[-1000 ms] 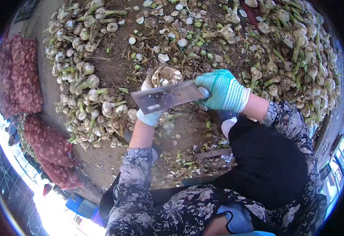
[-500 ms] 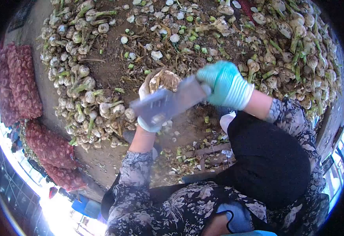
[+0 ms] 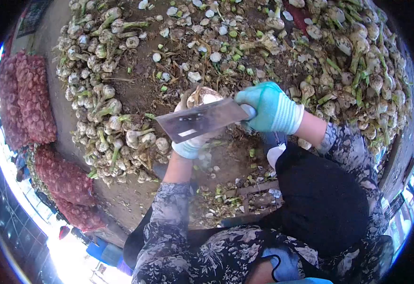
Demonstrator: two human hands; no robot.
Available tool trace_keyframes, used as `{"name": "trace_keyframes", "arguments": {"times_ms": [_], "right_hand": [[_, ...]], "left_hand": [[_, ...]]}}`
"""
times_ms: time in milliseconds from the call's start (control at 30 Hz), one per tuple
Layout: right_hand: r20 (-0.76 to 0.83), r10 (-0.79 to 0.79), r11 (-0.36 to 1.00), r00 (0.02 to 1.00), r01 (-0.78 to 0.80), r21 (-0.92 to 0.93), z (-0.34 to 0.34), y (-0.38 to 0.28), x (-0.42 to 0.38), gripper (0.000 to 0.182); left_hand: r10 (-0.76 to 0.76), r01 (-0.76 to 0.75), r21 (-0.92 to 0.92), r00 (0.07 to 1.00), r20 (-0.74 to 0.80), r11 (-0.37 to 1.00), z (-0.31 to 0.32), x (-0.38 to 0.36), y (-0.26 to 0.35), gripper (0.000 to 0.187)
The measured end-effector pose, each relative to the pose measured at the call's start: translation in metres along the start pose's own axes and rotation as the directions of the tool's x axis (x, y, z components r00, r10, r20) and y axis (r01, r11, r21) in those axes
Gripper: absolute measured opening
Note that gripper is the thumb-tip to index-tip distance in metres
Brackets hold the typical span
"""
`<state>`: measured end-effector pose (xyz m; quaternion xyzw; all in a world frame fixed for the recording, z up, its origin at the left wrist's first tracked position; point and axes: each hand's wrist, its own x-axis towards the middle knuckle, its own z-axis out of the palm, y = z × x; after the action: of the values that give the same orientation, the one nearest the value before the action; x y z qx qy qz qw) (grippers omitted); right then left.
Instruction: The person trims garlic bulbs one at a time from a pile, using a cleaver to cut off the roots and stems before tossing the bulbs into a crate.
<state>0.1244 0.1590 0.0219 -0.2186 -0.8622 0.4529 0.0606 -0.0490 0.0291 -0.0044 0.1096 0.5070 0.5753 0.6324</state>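
My right hand (image 3: 270,108), in a green and white glove, is wrapped round the handle of a cleaver (image 3: 202,120). The broad grey blade reaches left across my left hand (image 3: 190,146) and covers most of its fingers. That hand wears a pale, soiled glove and grips a garlic bulb (image 3: 206,96), whose dirty top and white patch show just beyond the blade's upper edge. The blade overlaps the bulb's lower part in this view.
Garlic with stalks lies heaped at left (image 3: 107,109) and a larger garlic pile (image 3: 358,61) at right. Cut stems and peelings (image 3: 216,42) litter the ground between. Red mesh sacks (image 3: 27,102) stand far left. My dark-clad knee (image 3: 322,199) is at lower right.
The blurred cleaver blade now shows sharply, slightly lower at its left end. Both hands keep their hold, and the whole view has shifted a little.
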Motion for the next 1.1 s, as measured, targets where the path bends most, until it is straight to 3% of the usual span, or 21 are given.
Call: {"name": "trace_keyframes", "arguments": {"times_ms": [67,133,167,267,333,367,400,433,467,533,567,600,633,667,700,733,767,867,967,1067,1100], "right_hand": [[0.083,0.012,0.996,0.996,-0.004,-0.093,0.002,-0.001,0.001,0.023],[0.110,0.001,0.992,0.994,0.013,-0.124,-0.003,-0.003,0.000,0.020],[0.104,0.002,0.994,0.995,0.010,-0.111,-0.001,0.001,-0.002,0.020],[0.143,0.012,0.992,0.990,0.007,-0.130,0.002,0.003,-0.004,0.025],[0.205,0.032,0.990,0.978,-0.003,-0.142,0.000,0.002,-0.007,0.028],[0.210,0.119,0.976,0.970,-0.076,-0.204,-0.001,0.013,-0.009,0.033],[0.333,0.586,0.801,0.739,-0.466,-0.376,-0.010,0.023,0.011,0.036],[0.277,0.453,0.858,0.847,-0.329,-0.396,-0.020,0.058,-0.002,0.035],[0.176,0.647,0.721,0.742,-0.521,-0.456,-0.012,0.093,-0.011,0.029],[-0.089,0.580,0.785,0.810,-0.584,-0.204,-0.005,0.083,-0.012,0.025],[-0.100,0.513,0.844,0.853,-0.522,-0.122,-0.007,0.074,-0.011,0.025],[-0.111,0.447,0.891,0.888,-0.453,-0.037,-0.005,0.064,-0.008,0.028],[-0.168,0.464,0.875,0.870,-0.422,0.236,0.004,0.056,-0.006,0.033],[-0.187,0.519,0.804,0.834,-0.401,0.439,0.014,0.043,-0.008,0.026],[-0.002,0.538,0.513,0.843,-0.325,0.795,0.023,0.020,-0.009,0.018],[0.092,0.511,0.377,0.855,-0.319,0.869,0.034,0.004,-0.013,0.018],[0.193,0.471,0.283,0.860,-0.355,0.891,0.037,-0.015,-0.012,0.018],[-0.009,0.461,0.586,0.887,-0.296,0.754,0.077,-0.002,-0.008,0.022],[0.011,0.530,0.595,0.848,-0.381,0.708,0.089,0.004,0.001,0.014],[-0.041,0.572,0.564,0.819,-0.357,0.744,0.091,0.000,0.004,0.024],[-0.135,0.523,0.613,0.842,-0.261,0.745,0.092,-0.002,0.004,0.022]], "left_hand": [[0.267,-0.306,0.341,0.951,0.158,0.889,-0.005,-0.007,-0.006,0.057],[0.148,-0.164,0.133,0.981,0.123,0.977,0.001,-0.014,0.005,0.052],[-0.207,0.194,-0.377,0.978,0.005,0.906,-0.006,-0.009,0.000,0.047],[-0.192,0.171,-0.313,0.981,-0.038,0.934,-0.010,-0.011,-0.004,0.045],[-0.345,0.367,-0.397,0.930,0.129,0.841,-0.002,-0.011,0.007,0.046],[-0.433,0.493,-0.537,0.867,0.245,0.685,0.006,-0.013,0.017,0.048],[-0.477,0.598,-0.631,0.793,0.379,0.494,0.010,-0.011,0.022,0.050],[-0.466,0.553,-0.683,0.818,0.338,0.477,0.010,-0.008,0.023,0.046],[-0.461,0.500,-0.738,0.840,0.286,0.453,0.007,-0.007,0.020,0.042],[-0.439,0.366,-0.836,0.882,0.172,0.408,0.002,0.000,0.014,0.037],[-0.425,0.304,-0.872,0.897,0.125,0.384,0.003,0.009,0.012,0.036],[-0.348,0.222,-0.774,0.937,0.002,0.593,0.009,0.011,0.016,0.034],[-0.264,0.132,-0.626,0.957,-0.122,0.768,0.016,0.013,0.019,0.031],[-0.038,-0.003,-0.185,0.975,-0.219,0.983,0.026,0.009,0.029,0.027],[-0.054,-0.058,-0.518,0.979,-0.199,0.853,0.020,0.020,0.027,0.026],[-0.041,-0.113,-0.587,0.969,-0.244,0.801,0.022,0.026,0.029,0.026],[-0.034,-0.168,-0.649,0.958,-0.286,0.742,0.028,0.032,0.031,0.026],[-0.009,-0.229,-0.737,0.953,-0.304,0.636,0.029,0.041,0.026,0.030],[0.021,-0.278,-0.747,0.942,-0.334,0.604,0.030,0.043,0.022,0.035],[-0.063,-0.283,-0.780,0.923,-0.380,0.559,0.027,0.046,0.023,0.036],[-0.083,-0.290,-0.787,0.915,-0.394,0.545,0.028,0.045,0.025,0.035]]}}
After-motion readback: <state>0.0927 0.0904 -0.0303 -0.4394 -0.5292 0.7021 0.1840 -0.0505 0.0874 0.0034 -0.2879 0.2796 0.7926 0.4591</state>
